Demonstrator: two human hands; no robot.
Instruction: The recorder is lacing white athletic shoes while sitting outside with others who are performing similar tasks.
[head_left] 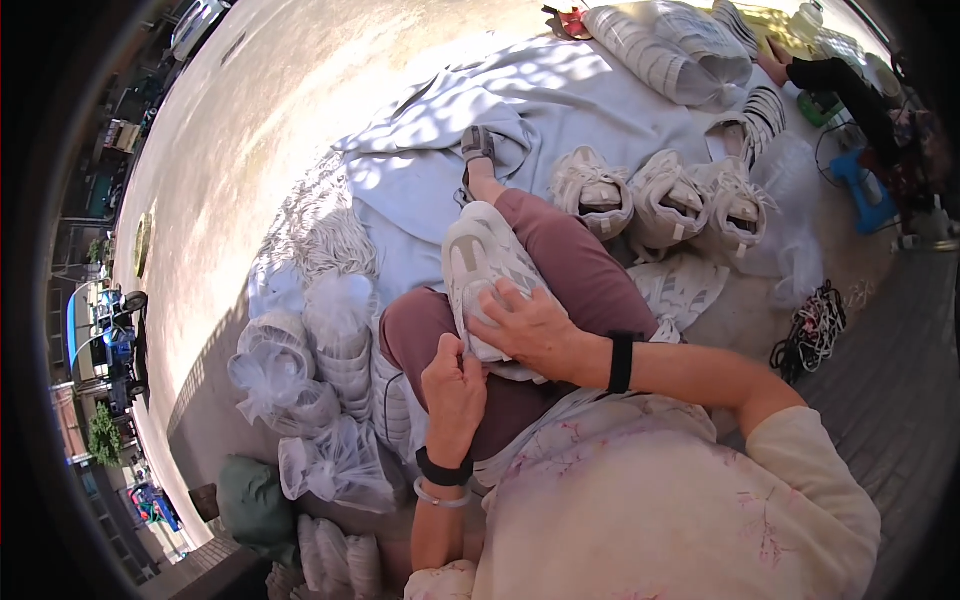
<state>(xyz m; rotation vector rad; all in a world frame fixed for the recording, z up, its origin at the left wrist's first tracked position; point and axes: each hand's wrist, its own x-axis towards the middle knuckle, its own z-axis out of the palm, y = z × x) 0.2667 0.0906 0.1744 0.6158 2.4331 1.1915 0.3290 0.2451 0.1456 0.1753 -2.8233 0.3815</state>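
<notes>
A white and grey sneaker upper [480, 250] lies across my lap, its toe pointing away from me. My left hand [455, 390] is closed at its near left edge, thumb and fingers pinched together. Spread over its near part, the bent fingers of my right hand [535, 335] press on and steady it. What is between the left fingertips is too small to make out. Three laced sneaker uppers [592, 192] stand in a row ahead to the right. Another pale upper [682, 287] lies flat beside my right knee.
Nested uppers in clear plastic bags [340, 465] sit at my left. White laces [320, 235] spread over the pale blue cloth [410, 180]. More bagged stacks [670, 60] lie at the far right, near another person's leg [850, 85]. A lace bundle [808, 330] is right of me.
</notes>
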